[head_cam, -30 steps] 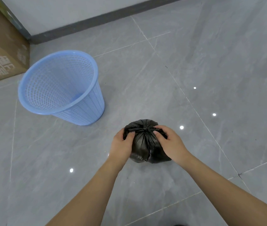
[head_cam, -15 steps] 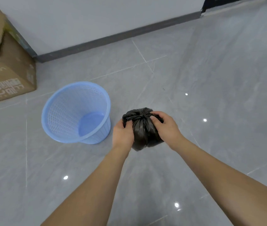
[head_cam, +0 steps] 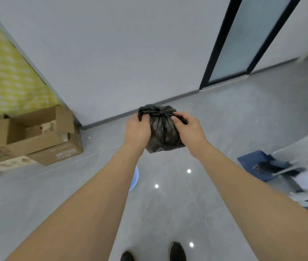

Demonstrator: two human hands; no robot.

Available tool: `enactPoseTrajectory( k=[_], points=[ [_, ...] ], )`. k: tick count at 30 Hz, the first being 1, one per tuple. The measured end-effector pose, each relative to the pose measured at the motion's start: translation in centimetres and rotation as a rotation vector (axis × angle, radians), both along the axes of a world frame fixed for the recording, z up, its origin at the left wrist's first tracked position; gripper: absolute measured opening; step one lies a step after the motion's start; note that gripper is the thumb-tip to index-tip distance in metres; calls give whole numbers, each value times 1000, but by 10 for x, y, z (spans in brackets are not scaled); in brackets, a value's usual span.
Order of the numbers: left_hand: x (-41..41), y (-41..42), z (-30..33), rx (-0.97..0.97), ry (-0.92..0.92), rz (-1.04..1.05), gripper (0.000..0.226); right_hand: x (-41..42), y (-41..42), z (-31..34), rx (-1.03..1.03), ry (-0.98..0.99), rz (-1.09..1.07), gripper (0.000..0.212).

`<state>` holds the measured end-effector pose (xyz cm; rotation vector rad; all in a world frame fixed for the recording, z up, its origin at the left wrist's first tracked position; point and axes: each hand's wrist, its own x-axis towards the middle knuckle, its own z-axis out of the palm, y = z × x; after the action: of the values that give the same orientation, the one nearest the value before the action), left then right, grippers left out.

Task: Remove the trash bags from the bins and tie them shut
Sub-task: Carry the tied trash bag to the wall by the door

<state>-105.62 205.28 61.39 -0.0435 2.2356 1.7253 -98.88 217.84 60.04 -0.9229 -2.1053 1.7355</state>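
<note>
A knotted black trash bag [head_cam: 161, 129] is held aloft at centre, its tied ends pinched by the left hand [head_cam: 137, 129] at 9 o'clock and the right hand [head_cam: 188, 129] at 3 o'clock

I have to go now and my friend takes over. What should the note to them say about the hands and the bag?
Left hand and right hand each grip one side of the black trash bag, held up in the air.
The bag is out of the blue bin, which only peeks out behind the left forearm.
Done: bag removed, top gathered into a knot.
Left: check the knot is tight, then set the bag down. No other bin is in view.
</note>
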Motion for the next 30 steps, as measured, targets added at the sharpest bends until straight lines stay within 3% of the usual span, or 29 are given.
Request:
enactPoseTrajectory(
  k=[3, 7, 20, 30],
  points=[
    [5, -1, 114, 4, 110, -14, 21, 7, -5, 112, 19, 80, -39, 21],
    [16, 5, 182, 64, 148, -21, 23, 24, -4, 180, 19, 171, -63, 22],
    [45, 39, 214, 92, 150, -144, 24, 67, 25, 210, 6, 197, -190, 20],
    [107, 117, 213, 106, 57, -573, 25, 170, 51, 209, 56, 142, -591, 21]
  ],
)
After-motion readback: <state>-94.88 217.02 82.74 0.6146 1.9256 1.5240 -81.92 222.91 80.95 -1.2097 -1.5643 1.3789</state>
